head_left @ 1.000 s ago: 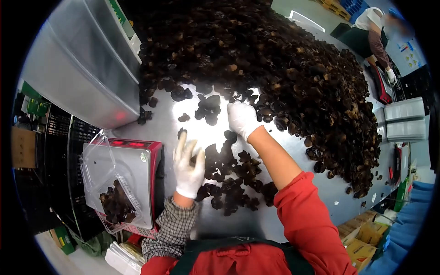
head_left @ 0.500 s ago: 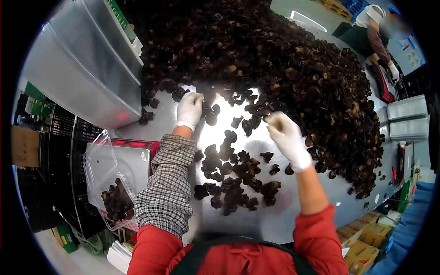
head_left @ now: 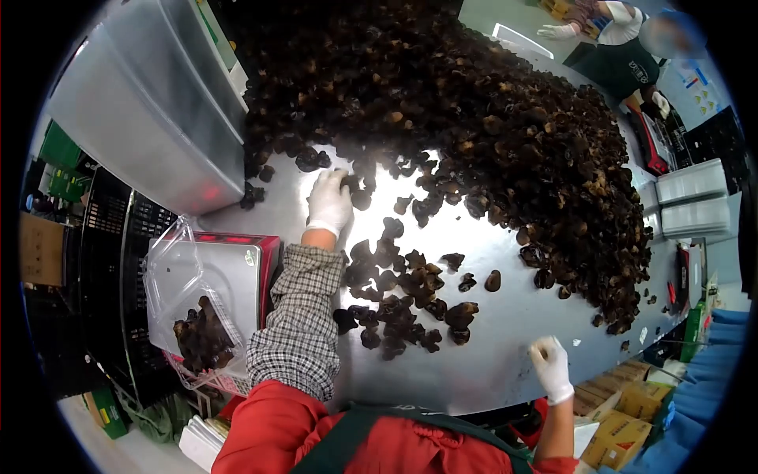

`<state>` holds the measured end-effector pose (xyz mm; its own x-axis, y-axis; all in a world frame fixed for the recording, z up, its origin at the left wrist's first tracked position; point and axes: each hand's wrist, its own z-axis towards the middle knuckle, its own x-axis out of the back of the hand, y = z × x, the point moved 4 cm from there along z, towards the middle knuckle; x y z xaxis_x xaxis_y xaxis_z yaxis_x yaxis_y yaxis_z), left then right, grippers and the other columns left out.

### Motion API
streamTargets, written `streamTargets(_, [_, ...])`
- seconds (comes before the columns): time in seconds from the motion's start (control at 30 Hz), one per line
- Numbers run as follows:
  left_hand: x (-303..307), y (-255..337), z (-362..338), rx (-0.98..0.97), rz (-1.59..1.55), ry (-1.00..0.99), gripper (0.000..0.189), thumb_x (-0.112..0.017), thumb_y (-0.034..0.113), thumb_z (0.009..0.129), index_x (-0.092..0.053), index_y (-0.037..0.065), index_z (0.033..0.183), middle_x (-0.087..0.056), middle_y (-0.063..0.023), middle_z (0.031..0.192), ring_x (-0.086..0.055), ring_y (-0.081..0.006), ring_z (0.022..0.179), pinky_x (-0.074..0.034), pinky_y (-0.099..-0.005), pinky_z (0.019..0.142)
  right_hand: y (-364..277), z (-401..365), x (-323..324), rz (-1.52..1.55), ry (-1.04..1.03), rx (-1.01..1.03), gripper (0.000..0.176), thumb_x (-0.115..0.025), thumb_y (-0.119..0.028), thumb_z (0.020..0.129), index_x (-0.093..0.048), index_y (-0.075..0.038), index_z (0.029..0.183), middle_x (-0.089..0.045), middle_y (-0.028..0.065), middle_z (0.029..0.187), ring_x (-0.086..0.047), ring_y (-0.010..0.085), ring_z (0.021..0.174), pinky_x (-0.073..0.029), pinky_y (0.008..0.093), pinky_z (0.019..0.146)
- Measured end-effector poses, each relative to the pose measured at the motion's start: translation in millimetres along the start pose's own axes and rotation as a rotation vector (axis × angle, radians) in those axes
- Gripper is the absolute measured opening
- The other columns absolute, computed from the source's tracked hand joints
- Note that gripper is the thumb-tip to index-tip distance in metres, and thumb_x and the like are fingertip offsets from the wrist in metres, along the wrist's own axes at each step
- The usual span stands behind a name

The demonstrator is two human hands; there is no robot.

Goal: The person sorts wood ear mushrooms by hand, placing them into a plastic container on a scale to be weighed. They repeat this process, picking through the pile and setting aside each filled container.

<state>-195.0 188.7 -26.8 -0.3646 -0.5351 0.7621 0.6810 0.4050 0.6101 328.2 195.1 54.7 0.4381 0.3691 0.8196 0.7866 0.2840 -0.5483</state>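
Note:
My left hand [head_left: 329, 207], in a white glove, reaches to the near edge of a big heap of dark wood ear mushrooms [head_left: 442, 103]. Its fingers are closed against a dark wood ear piece [head_left: 350, 183]. Over the right front part of the metal table is my right hand [head_left: 550, 367], also gloved. Its fingers are curled in, and whatever they may hold is hidden. Between the hands lies a loose group of wood ears [head_left: 399, 316]. A clear plastic clamshell box [head_left: 225, 328], lid raised, holds some wood ears on a scale [head_left: 251, 296] at the left.
Tall stacked clear containers [head_left: 150, 118] stand at the left beside black crates [head_left: 110, 268]. Across the heap, a gloved co-worker [head_left: 632, 67] is near another red scale [head_left: 649, 142]. White trays [head_left: 692, 197] and cardboard boxes [head_left: 620, 434] are at the right.
My right hand has moved from beside the heap back toward the table's front right edge. My left hand has shifted slightly nearer to me. The co-worker has straightened and stretched out an arm.

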Motion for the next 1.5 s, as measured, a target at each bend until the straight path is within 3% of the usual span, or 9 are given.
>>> streamTargets(0.13, [32, 7, -37, 0.033, -0.191, 0.052, 0.017, -0.054, 0.005, 0.084, -0.068, 0.005, 0.095, -0.063, -0.0132, 0.099, -0.061, -0.03, 0.093, -0.048, -0.0358, 0.085, -7, 62, -35, 0.014, 0.277, 0.211, 0.011, -0.061, 0.001, 0.077, -0.058, -0.004, 0.087, -0.057, 0.0128, 0.084, -0.055, 0.0342, 0.077, -0.046, 0.0392, 0.069])
streamTargets(0.3, [48, 39, -76, 0.102, -0.299, -0.282, 0.014, -0.064, 0.013, 0.081, -0.069, 0.003, 0.09, -0.063, -0.0089, 0.099, -0.061, -0.0228, 0.097, -0.048, -0.0315, 0.088, 2, 86, -64, -0.147, 0.534, 0.211, 0.017, -0.061, 0.001, 0.075, -0.059, -0.007, 0.089, -0.057, 0.0118, 0.089, -0.057, 0.0333, 0.081, -0.048, 0.0402, 0.07])
streamTargets(0.47, [33, 28, -22, -0.087, -0.113, -0.015, 0.023, -0.065, 0.016, 0.079, -0.069, 0.006, 0.099, -0.064, -0.0119, 0.098, -0.059, -0.0282, 0.099, -0.046, -0.0359, 0.088, 6, 88, -64, -0.154, 0.547, 0.233, 0.018, -0.062, 0.0, 0.075, -0.059, -0.008, 0.09, -0.055, 0.0116, 0.09, -0.058, 0.0329, 0.082, -0.049, 0.0403, 0.07])
streamTargets(0.63, [-2, 12, 21, -0.054, 0.215, -0.364, 0.018, -0.062, 0.013, 0.078, -0.069, 0.006, 0.094, -0.065, -0.0124, 0.099, -0.06, -0.0312, 0.096, -0.048, -0.0391, 0.086, 8, 89, -65, -0.132, 0.523, 0.218, 0.018, -0.061, -0.001, 0.075, -0.059, -0.008, 0.091, -0.055, 0.012, 0.09, -0.058, 0.0336, 0.083, -0.049, 0.0407, 0.071])
streamTargets(0.87, [-6, 1, 21, -0.022, 0.328, -0.446, 0.016, -0.055, 0.02, 0.085, -0.064, 0.007, 0.09, -0.062, -0.0151, 0.101, -0.059, -0.0331, 0.098, -0.047, -0.0425, 0.087, 12, 88, -65, -0.134, 0.542, 0.213, 0.017, -0.061, -0.001, 0.075, -0.06, -0.008, 0.091, -0.056, 0.0127, 0.092, -0.058, 0.0342, 0.083, -0.049, 0.0414, 0.07])
streamTargets(1.03, [15, 16, 24, 0.119, -0.051, -0.24, 0.011, -0.059, 0.015, 0.082, -0.063, 0.006, 0.088, -0.067, -0.0114, 0.08, -0.065, -0.0266, 0.077, -0.051, -0.0347, 0.073, 12, 88, -65, -0.119, 0.542, 0.202, 0.017, -0.061, -0.001, 0.075, -0.06, -0.008, 0.09, -0.057, 0.0132, 0.092, -0.059, 0.0345, 0.083, -0.049, 0.0413, 0.069])
streamTargets(1.13, [12, 32, 26, 0.172, -0.121, -0.322, 0.007, -0.058, 0.007, 0.082, -0.062, 0.002, 0.086, -0.067, -0.0093, 0.079, -0.063, -0.0175, 0.071, -0.051, -0.0292, 0.068, 15, 90, -66, -0.113, 0.548, 0.201, 0.016, -0.061, -0.001, 0.075, -0.061, -0.009, 0.09, -0.057, 0.0134, 0.092, -0.059, 0.0346, 0.082, -0.05, 0.0412, 0.069])
streamTargets(1.27, [6, 53, 21, 0.026, 0.092, -0.399, 0.011, -0.06, 0.013, 0.079, -0.066, 0.008, 0.087, -0.067, -0.0119, 0.086, -0.065, -0.0288, 0.079, -0.051, -0.0343, 0.076, 15, 89, -66, -0.107, 0.562, 0.197, 0.015, -0.062, -0.002, 0.075, -0.061, -0.009, 0.089, -0.058, 0.0138, 0.091, -0.059, 0.0348, 0.082, -0.05, 0.0413, 0.069])
streamTargets(1.5, [-29, 67, 18, -0.129, 0.475, -0.36, 0.019, -0.054, 0.017, 0.082, -0.067, 0.006, 0.091, -0.067, -0.0156, 0.098, -0.063, -0.0318, 0.095, -0.05, -0.0417, 0.085, 12, 88, -64, -0.069, 0.543, 0.173, 0.014, -0.061, -0.002, 0.076, -0.061, -0.009, 0.088, -0.059, 0.013, 0.091, -0.059, 0.0339, 0.083, -0.05, 0.0405, 0.07])
